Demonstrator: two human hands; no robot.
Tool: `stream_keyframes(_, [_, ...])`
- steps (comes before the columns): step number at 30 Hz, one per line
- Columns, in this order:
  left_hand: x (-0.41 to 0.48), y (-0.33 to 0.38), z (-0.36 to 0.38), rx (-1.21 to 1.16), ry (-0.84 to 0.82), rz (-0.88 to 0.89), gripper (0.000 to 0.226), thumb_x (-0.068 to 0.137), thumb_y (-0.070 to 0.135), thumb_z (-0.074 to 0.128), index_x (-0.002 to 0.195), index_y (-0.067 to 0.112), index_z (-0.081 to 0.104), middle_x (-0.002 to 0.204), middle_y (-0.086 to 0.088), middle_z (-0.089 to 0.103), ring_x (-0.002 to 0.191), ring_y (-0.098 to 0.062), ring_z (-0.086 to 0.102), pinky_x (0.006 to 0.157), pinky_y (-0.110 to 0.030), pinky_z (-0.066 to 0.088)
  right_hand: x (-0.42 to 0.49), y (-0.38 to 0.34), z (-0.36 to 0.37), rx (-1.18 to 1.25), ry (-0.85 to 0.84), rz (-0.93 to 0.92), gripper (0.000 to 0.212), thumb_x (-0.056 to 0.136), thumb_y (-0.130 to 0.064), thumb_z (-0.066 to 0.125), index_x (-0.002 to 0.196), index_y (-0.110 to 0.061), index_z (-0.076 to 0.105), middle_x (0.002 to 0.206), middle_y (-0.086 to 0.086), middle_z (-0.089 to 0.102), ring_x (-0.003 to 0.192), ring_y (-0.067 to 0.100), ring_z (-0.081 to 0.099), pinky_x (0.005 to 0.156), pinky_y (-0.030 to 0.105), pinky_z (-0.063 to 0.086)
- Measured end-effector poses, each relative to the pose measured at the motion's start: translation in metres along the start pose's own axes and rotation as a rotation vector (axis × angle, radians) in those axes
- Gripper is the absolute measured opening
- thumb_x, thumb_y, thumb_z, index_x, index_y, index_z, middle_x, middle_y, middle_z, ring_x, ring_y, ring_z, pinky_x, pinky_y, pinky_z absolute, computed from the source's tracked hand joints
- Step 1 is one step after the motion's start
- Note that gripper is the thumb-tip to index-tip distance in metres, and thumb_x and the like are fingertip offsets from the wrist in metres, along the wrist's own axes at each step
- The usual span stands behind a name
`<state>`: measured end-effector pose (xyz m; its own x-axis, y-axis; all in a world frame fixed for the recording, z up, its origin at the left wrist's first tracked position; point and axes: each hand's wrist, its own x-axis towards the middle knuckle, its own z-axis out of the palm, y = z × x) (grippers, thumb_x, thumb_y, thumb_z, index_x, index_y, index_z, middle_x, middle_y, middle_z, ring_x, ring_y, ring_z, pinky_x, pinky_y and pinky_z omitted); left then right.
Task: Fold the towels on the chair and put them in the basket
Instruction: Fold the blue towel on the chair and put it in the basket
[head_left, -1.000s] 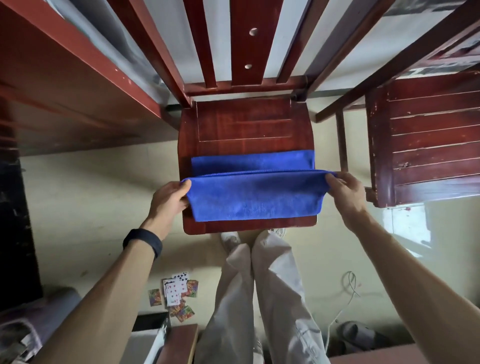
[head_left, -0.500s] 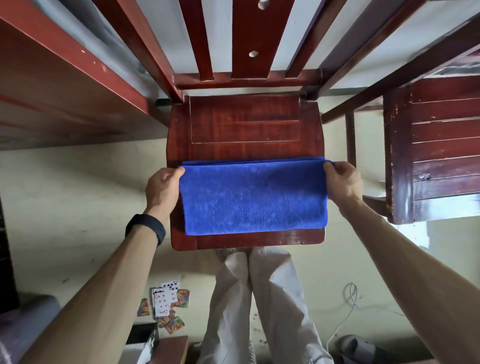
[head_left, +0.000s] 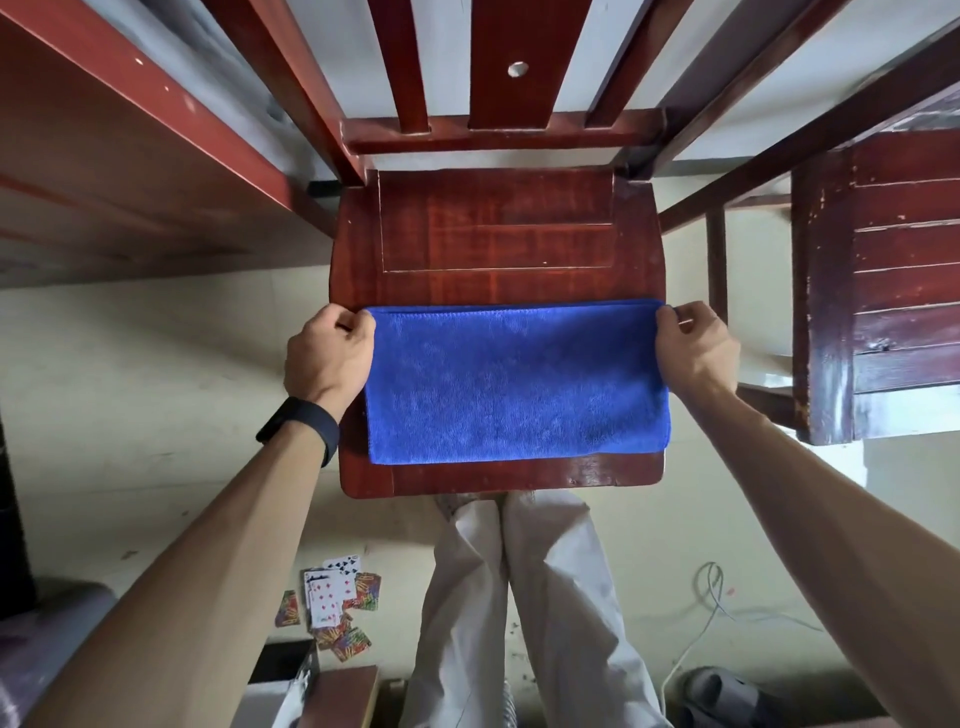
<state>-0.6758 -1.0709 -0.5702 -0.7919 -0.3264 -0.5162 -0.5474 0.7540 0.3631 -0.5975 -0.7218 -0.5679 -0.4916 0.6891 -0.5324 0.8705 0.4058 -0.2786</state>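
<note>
The blue towel (head_left: 514, 384), a second ago half lifted, now lies folded flat on the chair (head_left: 498, 228), both hands' fingers (head_left: 358, 327) pinching its far corners, ready for another fold.

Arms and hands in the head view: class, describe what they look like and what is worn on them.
Both forearms are bare, with no sleeves in view. The left hand has a black band around its wrist, smooth and plain, like a fitness tracker. The right hand wears nothing visible: no watch, ring or glove. The fingernails are short. No markings show on either arm.
</note>
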Motion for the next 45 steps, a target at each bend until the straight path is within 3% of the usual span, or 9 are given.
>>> stream_keyframes(5, [0.001, 0.000, 0.005, 0.026, 0.061, 0.095, 0.028, 0.088, 0.045, 0.042, 0.081, 0.021, 0.056, 0.071, -0.003, 0.064, 0.073, -0.033, 0.059, 0.062, -0.035, 0.048, 0.003, -0.001, 0.004, -0.056, -0.004, 0.013, 0.036, 0.098, -0.040, 0.040, 0.115, -0.018, 0.062, 0.112, 0.011, 0.069, 0.108, 0.038, 0.059, 0.088, 0.040, 0.043])
stream_keyframes(12, [0.009, 0.007, 0.006, 0.212, 0.100, 0.197, 0.031, 0.093, 0.046, 0.044, 0.085, 0.018, 0.055, 0.071, -0.007, 0.060, 0.070, -0.036, 0.054, 0.064, -0.034, 0.042, 0.011, -0.003, -0.001, -0.163, -0.027, -0.009, 0.031, 0.088, -0.043, 0.036, 0.097, -0.024, 0.058, 0.101, 0.016, 0.067, 0.089, 0.037, 0.053, 0.083, 0.042, 0.044])
stream_keyframes(17, [0.004, 0.014, 0.006, 0.395, 0.181, 0.310, 0.028, 0.096, 0.042, 0.042, 0.093, 0.017, 0.056, 0.078, -0.012, 0.059, 0.077, -0.039, 0.059, 0.064, -0.038, 0.041, 0.006, -0.001, 0.001, -0.136, 0.049, -0.035, 0.031, 0.091, -0.045, 0.040, 0.104, -0.021, 0.055, 0.114, 0.013, 0.062, 0.104, 0.039, 0.055, 0.092, 0.045, 0.042])
stream_keyframes(22, [-0.026, 0.007, 0.021, 0.443, 0.340, 0.726, 0.032, 0.097, 0.034, 0.050, 0.121, 0.016, 0.058, 0.128, -0.011, 0.056, 0.107, -0.034, 0.053, 0.085, -0.046, 0.039, -0.034, 0.009, 0.021, -0.167, 0.375, -0.501, 0.038, 0.096, -0.037, 0.051, 0.128, -0.016, 0.055, 0.142, 0.009, 0.049, 0.122, 0.034, 0.047, 0.097, 0.046, 0.037])
stream_keyframes(25, [-0.060, -0.001, 0.047, 0.425, 0.182, 0.900, 0.035, 0.093, 0.035, 0.054, 0.120, 0.014, 0.062, 0.130, -0.010, 0.058, 0.115, -0.033, 0.055, 0.090, -0.048, 0.043, -0.063, 0.015, 0.046, -0.278, 0.340, -0.729, 0.037, 0.099, -0.034, 0.053, 0.132, -0.019, 0.060, 0.151, 0.005, 0.048, 0.137, 0.030, 0.043, 0.105, 0.048, 0.035])
stream_keyframes(29, [-0.076, -0.008, 0.078, 0.473, 0.078, 0.769, 0.059, 0.093, 0.047, 0.050, 0.146, 0.024, 0.047, 0.157, -0.005, 0.037, 0.147, -0.035, 0.028, 0.115, -0.058, 0.023, -0.072, 0.023, 0.075, -0.395, 0.209, -0.761, 0.050, 0.099, -0.040, 0.051, 0.147, -0.025, 0.050, 0.161, 0.002, 0.037, 0.150, 0.025, 0.030, 0.118, 0.057, 0.020])
stream_keyframes(32, [-0.062, -0.012, 0.084, 0.513, 0.082, 0.698, 0.066, 0.092, 0.058, 0.046, 0.153, 0.037, 0.033, 0.165, -0.001, 0.019, 0.152, -0.036, 0.009, 0.117, -0.064, 0.011, -0.055, 0.027, 0.076, -0.465, 0.169, -0.778, 0.060, 0.101, -0.054, 0.040, 0.156, -0.033, 0.033, 0.167, 0.002, 0.021, 0.155, 0.021, 0.018, 0.122, 0.058, 0.010])
stream_keyframes(38, [-0.052, -0.012, 0.083, 0.508, 0.125, 0.605, 0.067, 0.092, 0.062, 0.040, 0.154, 0.043, 0.022, 0.166, -0.003, 0.008, 0.152, -0.038, 0.002, 0.117, -0.064, 0.007, -0.041, 0.033, 0.071, -0.397, 0.207, -0.602, 0.067, 0.098, -0.067, 0.031, 0.158, -0.038, 0.023, 0.169, 0.004, 0.012, 0.156, 0.024, 0.005, 0.121, 0.062, 0.005])
stream_keyframes(45, [-0.018, 0.024, 0.074, 0.463, 0.061, 0.656, 0.066, 0.095, 0.051, 0.043, 0.151, 0.018, 0.032, 0.166, 0.000, 0.012, 0.153, -0.028, 0.005, 0.118, -0.063, 0.005, -0.062, 0.034, 0.066, -0.379, 0.191, -0.455, 0.069, 0.098, -0.067, 0.036, 0.159, -0.036, 0.024, 0.168, 0.005, 0.017, 0.155, 0.026, 0.012, 0.121, 0.060, 0.012])
